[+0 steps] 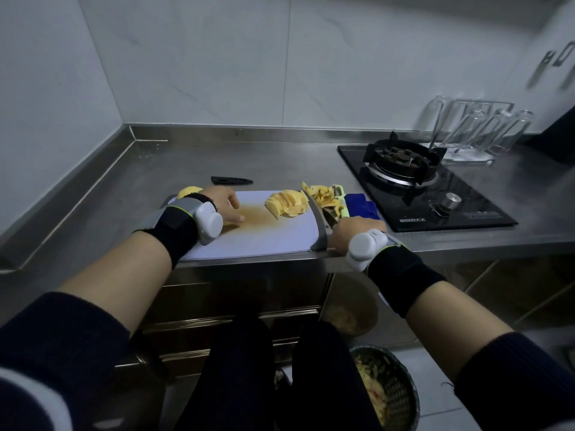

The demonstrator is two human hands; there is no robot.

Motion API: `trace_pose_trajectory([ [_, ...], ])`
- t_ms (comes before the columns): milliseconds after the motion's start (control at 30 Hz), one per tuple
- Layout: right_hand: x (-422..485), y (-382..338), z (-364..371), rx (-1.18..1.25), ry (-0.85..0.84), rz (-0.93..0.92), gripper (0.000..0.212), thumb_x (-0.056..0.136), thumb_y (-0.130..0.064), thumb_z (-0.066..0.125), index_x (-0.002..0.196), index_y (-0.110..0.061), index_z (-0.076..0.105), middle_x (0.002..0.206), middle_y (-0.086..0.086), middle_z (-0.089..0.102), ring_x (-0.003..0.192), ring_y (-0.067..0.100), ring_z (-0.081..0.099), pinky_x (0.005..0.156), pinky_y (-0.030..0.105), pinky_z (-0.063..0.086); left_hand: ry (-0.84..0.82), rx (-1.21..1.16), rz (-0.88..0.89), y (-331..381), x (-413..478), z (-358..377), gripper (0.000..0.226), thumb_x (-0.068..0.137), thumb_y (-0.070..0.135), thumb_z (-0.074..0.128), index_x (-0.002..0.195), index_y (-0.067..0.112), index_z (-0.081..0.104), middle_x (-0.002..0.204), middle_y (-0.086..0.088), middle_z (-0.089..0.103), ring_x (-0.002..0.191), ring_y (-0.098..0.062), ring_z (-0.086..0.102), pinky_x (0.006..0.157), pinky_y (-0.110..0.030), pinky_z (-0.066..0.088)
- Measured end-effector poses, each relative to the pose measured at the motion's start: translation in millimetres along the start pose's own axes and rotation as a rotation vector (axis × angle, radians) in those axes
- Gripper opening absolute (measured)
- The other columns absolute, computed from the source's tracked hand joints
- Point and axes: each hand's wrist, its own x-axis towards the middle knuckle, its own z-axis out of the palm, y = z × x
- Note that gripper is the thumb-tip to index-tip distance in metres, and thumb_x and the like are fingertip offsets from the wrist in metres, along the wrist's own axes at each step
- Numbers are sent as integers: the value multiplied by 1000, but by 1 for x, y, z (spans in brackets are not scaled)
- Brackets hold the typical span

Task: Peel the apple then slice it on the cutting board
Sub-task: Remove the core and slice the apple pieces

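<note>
Cutting board [264,237]: white, on a steel counter [217,160].
Apple slices [287,203]: fanned pile at the board's far right.
Left hand [222,205]: rests on the board's left part.
Right hand [351,228]: grips a knife [314,202] lying along the board's right edge.
Peels [323,195]: heaped beside a green peeler [340,197].

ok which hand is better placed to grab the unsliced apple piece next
Left. The left hand rests on the cutting board right beside the apple piece; the right hand is across the board, gripping the knife.
</note>
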Motion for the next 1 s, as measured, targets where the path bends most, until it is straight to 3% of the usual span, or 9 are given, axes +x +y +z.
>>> trace_pose_trajectory([
  [233, 1, 1, 3, 60, -16, -4, 18, 94, -28, 49, 96, -19, 64, 99, 0, 66, 90, 22, 63, 89, 42, 48, -53, 98, -44, -4, -4, 1, 58, 76, 38, 79, 125, 19, 54, 115, 0, 60, 93, -21, 55, 77, -27, 42],
  [433, 10, -17, -6, 214, 146, -209, 35, 102, -38, 32, 103, -15, 58, 83, 2, 58, 71, 22, 56, 64, 33, 46, 75, -49, 42, 3, 5, 13, 56, 74, 39, 81, 118, 13, 57, 120, -6, 61, 109, -25, 57, 91, -32, 46],
  [567, 14, -45, -5, 252, 189, -326, 41, 101, -48, 29, 104, -12, 49, 85, 5, 60, 74, 25, 58, 66, 37, 48, 115, -83, 216, 5, 13, 22, 44, 75, 30, 81, 113, 16, 65, 121, -8, 57, 114, -26, 52, 91, -27, 37],
  [700, 17, -60, -3, 254, 153, -349, 22, 102, -28, 31, 110, -10, 41, 92, 9, 63, 72, 29, 52, 67, 38, 39, 194, -275, 203, -10, 11, 33, 57, 69, 31, 85, 120, 24, 60, 122, -8, 47, 111, -23, 51, 103, -34, 40],
  [767, 20, -65, -3, 231, 134, -380, 19, 100, -18, 33, 114, -8, 39, 96, 10, 64, 73, 28, 52, 67, 38, 39, 249, -299, 174, -12, 7, 37, 61, 69, 39, 84, 121, 23, 58, 118, -5, 49, 104, -18, 52, 100, -33, 42],
  [900, 25, -70, -4, 206, 130, -422, 14, 99, -12, 36, 113, -10, 37, 90, 9, 59, 74, 28, 51, 67, 39, 39, 253, -385, 208, -10, 5, 40, 41, 75, 35, 80, 108, 18, 63, 112, -3, 55, 96, -18, 58, 91, -32, 49],
  [1000, 26, -71, -4, 218, 136, -418, 13, 101, -16, 34, 114, -13, 34, 89, 10, 55, 75, 28, 50, 67, 38, 36, 165, -460, 261, -9, 7, 39, 33, 80, 22, 76, 110, 23, 62, 119, 0, 58, 108, -17, 60, 97, -29, 50],
])
